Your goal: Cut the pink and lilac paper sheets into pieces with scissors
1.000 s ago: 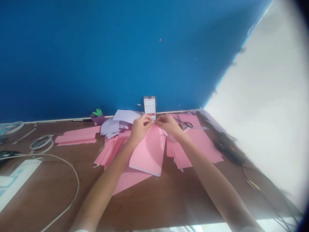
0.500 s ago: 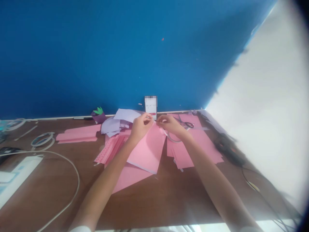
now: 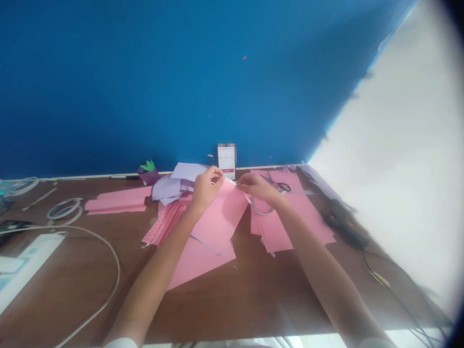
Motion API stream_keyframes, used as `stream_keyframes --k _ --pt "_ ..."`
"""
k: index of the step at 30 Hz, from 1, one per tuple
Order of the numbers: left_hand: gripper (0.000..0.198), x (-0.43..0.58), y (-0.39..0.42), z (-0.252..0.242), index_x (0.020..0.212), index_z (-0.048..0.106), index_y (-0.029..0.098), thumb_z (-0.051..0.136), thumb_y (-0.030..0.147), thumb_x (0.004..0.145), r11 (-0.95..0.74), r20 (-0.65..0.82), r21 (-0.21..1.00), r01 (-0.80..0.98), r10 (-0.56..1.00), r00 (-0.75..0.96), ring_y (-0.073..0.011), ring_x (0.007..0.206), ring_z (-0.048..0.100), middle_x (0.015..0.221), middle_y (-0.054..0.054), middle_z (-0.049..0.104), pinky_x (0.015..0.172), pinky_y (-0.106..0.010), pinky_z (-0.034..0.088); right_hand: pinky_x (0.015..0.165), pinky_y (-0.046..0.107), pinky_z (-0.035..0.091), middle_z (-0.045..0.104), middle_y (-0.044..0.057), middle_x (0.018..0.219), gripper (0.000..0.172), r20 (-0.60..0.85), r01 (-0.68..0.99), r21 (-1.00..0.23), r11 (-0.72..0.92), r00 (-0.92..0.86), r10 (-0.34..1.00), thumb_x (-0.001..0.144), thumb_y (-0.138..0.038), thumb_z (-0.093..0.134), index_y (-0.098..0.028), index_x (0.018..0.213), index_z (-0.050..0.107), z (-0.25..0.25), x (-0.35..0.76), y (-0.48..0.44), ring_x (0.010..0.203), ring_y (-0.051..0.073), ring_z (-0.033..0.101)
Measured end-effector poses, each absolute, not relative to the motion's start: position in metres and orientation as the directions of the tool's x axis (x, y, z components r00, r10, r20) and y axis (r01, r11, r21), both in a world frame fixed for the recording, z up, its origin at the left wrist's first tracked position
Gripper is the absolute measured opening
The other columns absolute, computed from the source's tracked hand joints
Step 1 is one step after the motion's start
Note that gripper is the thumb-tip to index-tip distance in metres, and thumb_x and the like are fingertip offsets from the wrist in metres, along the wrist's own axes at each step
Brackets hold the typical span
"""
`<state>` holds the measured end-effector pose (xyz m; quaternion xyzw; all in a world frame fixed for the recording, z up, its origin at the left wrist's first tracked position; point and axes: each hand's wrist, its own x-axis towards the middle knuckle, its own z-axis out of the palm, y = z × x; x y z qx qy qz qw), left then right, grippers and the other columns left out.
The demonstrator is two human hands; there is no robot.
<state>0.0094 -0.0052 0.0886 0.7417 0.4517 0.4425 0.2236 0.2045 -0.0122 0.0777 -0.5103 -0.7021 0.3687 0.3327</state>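
Blue wall point(image 3: 145, 87), apparently wooden desk point(image 3: 253, 299), pink paper point(image 3: 213, 251)

Two hands show: one left hand point(image 3: 206, 189) and one right hand point(image 3: 256, 188). On the table point(image 3: 90, 290) I count one pair of scissors point(image 3: 282, 187), one phone point(image 3: 226, 162), one paper fruit point(image 3: 148, 173), one pen point(image 3: 123, 177), one power strip point(image 3: 32, 261) and one white cable point(image 3: 118, 275).

The left hand point(image 3: 205, 189) and right hand point(image 3: 256, 187) hide parts of the thin pale strip point(image 3: 234, 182) between them. A pale ring point(image 3: 261, 208) runs partly under the right hand. Beyond the hands, the phone's point(image 3: 226, 159) text is too small to read, its top blurred. Right of them, a dark object point(image 3: 342, 224) is too blurred to name.
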Motion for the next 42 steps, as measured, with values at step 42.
stream_keyframes --k 42 --pt "0.026 0.002 0.005 0.075 0.093 0.068 0.023 0.045 0.015 0.085 -0.680 0.396 0.315 0.662 0.728 0.560 -0.0219 0.091 0.058 0.094 -0.006 0.067 0.080 -0.032 0.043 0.070 0.028 0.040 0.062 0.003 0.086 0.011 0.071 0.521 -0.826 0.214 -0.280 0.957 0.079 -0.028 0.054 -0.018 0.084 0.056 0.058 0.187 -0.013 0.081 0.017 0.057"
